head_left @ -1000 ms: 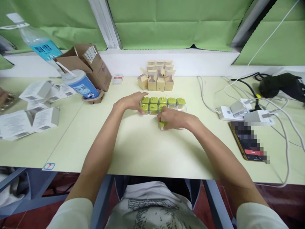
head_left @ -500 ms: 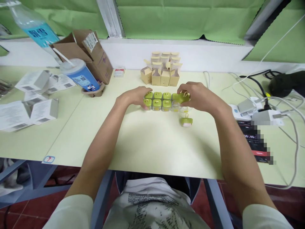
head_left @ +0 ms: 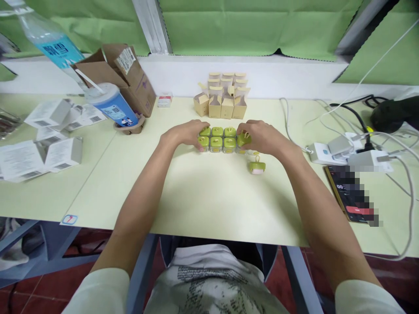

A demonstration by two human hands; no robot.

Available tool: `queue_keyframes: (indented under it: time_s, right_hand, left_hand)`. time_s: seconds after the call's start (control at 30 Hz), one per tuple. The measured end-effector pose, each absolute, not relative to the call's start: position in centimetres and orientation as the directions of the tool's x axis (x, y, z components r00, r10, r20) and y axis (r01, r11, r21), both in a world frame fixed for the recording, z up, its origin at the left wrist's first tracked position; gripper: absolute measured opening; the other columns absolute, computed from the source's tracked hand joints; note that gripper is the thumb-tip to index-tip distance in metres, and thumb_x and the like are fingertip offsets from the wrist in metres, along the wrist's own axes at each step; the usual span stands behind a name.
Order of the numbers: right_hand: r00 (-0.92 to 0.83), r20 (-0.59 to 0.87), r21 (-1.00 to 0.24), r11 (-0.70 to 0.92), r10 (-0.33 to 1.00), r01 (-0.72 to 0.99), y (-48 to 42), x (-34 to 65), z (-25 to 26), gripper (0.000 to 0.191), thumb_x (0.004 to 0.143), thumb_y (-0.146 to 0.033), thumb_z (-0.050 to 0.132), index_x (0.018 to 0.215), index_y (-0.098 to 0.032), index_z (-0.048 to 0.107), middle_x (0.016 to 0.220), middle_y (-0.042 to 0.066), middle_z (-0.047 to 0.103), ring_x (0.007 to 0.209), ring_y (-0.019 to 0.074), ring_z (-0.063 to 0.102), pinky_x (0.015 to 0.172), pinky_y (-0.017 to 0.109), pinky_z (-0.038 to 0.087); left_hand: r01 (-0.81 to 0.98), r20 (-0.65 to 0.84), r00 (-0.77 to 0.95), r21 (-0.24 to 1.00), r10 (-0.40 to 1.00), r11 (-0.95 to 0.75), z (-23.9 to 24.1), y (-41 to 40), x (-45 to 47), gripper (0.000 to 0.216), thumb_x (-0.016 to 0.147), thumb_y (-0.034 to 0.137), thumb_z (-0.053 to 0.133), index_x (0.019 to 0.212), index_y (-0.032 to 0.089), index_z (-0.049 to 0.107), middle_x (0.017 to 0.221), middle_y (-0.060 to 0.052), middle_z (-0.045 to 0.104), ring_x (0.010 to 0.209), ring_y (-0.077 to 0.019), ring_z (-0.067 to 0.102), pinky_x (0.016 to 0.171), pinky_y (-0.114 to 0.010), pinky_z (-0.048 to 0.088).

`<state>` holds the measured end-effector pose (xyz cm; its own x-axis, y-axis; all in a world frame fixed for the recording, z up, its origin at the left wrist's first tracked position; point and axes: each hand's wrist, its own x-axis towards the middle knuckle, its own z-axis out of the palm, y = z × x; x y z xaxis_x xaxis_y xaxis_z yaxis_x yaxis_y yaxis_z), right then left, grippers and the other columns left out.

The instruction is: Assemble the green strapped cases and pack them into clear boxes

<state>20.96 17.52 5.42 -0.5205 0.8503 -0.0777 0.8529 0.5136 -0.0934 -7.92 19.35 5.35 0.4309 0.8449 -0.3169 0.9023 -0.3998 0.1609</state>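
Observation:
Small clear jars with green looped lids [head_left: 216, 143] stand in two rows on the table. My left hand [head_left: 191, 133] grips the block at its left end, thumb at the front and fingers at the back. At the right end my right hand [head_left: 260, 135] holds a green lid [head_left: 243, 139] over a front-row jar; I cannot tell whether it is fully seated. A jar without a lid [head_left: 253, 152] shows partly under that hand. Another green lid [head_left: 257, 166] lies by itself in front of the rows.
Several small open cardboard boxes [head_left: 227, 107] stand by the wall. At left are a blue cup [head_left: 114, 107], a brown carton [head_left: 139, 87], a bottle [head_left: 57, 46] and white boxes [head_left: 63, 152]. A phone [head_left: 348, 196], cables and a power strip [head_left: 322, 152] lie at right.
My right hand has moved left and slightly down, bringing the green lid from the back-row side onto the front-row jar. My left hand keeps its place at the left end.

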Motion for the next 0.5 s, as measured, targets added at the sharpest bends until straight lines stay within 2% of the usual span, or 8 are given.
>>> queue_keyframes:
  time_s: [0.37, 0.5]
  right_hand:
    - [-0.510, -0.123, -0.068, 0.506, 0.851, 0.860, 17.46, 20.61, 5.16, 0.050, 0.090, -0.025, 0.089, 0.137, -0.019, 0.072, 0.130, 0.014, 0.075, 0.109, 0.0320, 0.072, 0.072, 0.035, 0.041]
    - [-0.503, -0.129, -0.067, 0.498, 0.855, 0.865, 17.39, 20.52, 5.25, 0.048, 0.091, -0.027, 0.088, 0.135, -0.019, 0.074, 0.132, 0.015, 0.076, 0.112, 0.0330, 0.072, 0.075, 0.036, 0.045]
  left_hand:
    - [0.913, -0.329, 0.408, 0.144, 0.852, -0.382, 5.25, 19.46, -7.95, 0.104, 0.074, 0.051, 0.087, 0.167, 0.031, 0.044, 0.165, -0.010, 0.059, 0.156, -0.0357, 0.052, 0.127, -0.042, 0.044]
    - [0.911, -0.339, 0.412, 0.147, 0.846, -0.385, 5.08, 19.61, -8.09, 0.110, 0.075, 0.052, 0.087, 0.171, 0.029, 0.039, 0.167, -0.011, 0.056, 0.157, -0.0381, 0.050, 0.129, -0.042, 0.043]
